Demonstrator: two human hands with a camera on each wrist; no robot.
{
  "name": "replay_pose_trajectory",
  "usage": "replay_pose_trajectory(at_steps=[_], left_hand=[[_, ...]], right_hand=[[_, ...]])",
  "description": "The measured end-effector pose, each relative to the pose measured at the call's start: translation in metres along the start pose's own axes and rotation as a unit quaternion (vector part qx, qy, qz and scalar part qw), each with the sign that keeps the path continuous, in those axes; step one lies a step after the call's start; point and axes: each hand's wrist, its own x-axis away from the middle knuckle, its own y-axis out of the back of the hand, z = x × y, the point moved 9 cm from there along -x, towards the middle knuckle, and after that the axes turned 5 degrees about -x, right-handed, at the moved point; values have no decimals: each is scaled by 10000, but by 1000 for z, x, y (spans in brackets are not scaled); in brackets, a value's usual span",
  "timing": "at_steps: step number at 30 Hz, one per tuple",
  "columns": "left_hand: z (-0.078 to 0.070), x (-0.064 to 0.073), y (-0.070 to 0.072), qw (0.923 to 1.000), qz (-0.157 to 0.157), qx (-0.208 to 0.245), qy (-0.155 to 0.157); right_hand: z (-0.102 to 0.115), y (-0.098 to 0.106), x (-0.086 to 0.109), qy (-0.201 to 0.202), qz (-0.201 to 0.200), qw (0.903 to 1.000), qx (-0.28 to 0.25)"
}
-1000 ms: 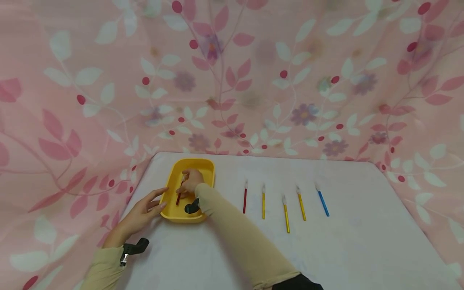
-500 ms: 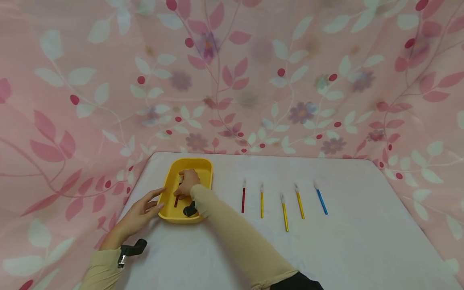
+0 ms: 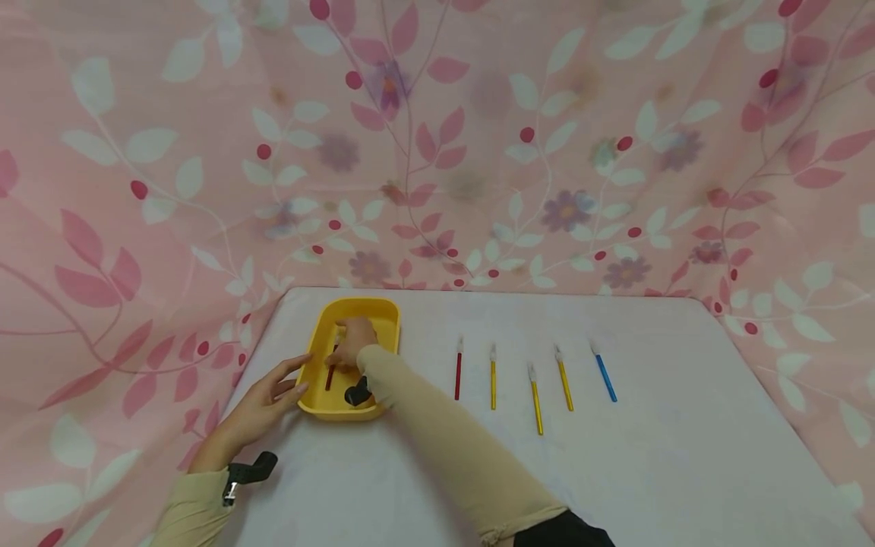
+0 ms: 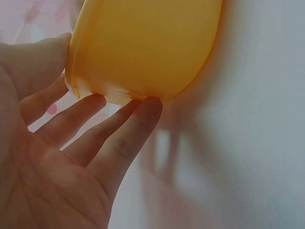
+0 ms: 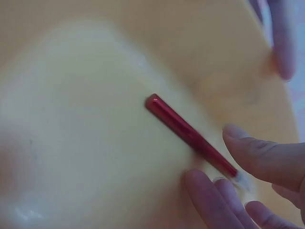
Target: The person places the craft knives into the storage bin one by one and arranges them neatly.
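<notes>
A yellow tray [image 3: 342,415] stands at the table's left. Inside it lies a slim red pen-like stick [image 5: 176,125] with a pale, clear tip. My right hand [image 3: 354,340] reaches over the tray. In the right wrist view, its thumb and fingers [image 5: 205,195] stand apart on either side of the stick's tip end, not closed on it. My left hand [image 3: 263,399] touches the tray's left side. The left wrist view has its straight fingers [image 4: 131,136] resting against the tray's outer wall, with another digit at the rim.
Right of the tray, several similar sticks lie in a loose row: another red stick [image 3: 458,376], yellow ones such as the nearest yellow stick [image 3: 536,406], and a blue stick [image 3: 604,377]. White cloth covers the table [image 3: 683,425]. A pink floral curtain [image 3: 478,190] hangs behind.
The right hand and the red stick in the tray have shifted slightly left and toward me. The left hand stays at the tray's side. The head view has swung a little.
</notes>
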Motion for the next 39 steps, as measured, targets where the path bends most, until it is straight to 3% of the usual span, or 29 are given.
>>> replay_pose_trajectory(at_steps=[3, 6, 10, 15, 22, 28, 39], left_hand=[[2, -1, -1, 10000, -11, 36, -66], [6, 0, -1, 10000, 1, -2, -41], [8, 0, -2, 10000, 19, -39, 46], [4, 2, -4, 10000, 83, 32, -4], [2, 3, -3, 10000, 37, -87, 6], [1, 1, -5, 9999, 72, -16, 136], [-1, 3, -4, 9999, 59, 35, 73]], right_hand=[[6, 9, 4, 109, -64, 9999, -89], [12, 17, 11, 159, 15, 9985, -531], [21, 29, 22, 184, 123, 9897, -1415], [36, 47, 35, 396, 206, 9811, -1885], [56, 82, 59, 769, 249, 9703, -2282], [60, 115, 82, 1067, 149, 9593, -2609], [59, 156, 119, 1567, 161, 9546, -2530]])
